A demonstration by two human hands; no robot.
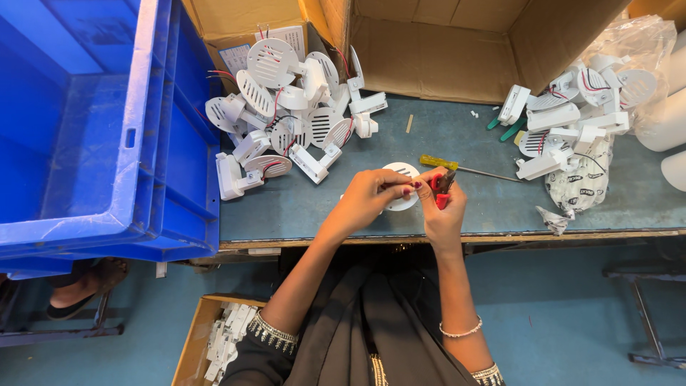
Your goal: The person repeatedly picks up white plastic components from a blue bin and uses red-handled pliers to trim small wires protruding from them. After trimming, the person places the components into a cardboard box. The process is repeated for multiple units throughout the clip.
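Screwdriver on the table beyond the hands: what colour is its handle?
Translucent yellow handle on the screwdriver, seen in the head view.

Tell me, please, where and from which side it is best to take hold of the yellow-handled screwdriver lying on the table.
Probably grip the yellow handle, coming from above. The screwdriver lies flat on the table, its thin metal shaft pointing right. The handle is the thicker part, and lies just beyond the right hand.
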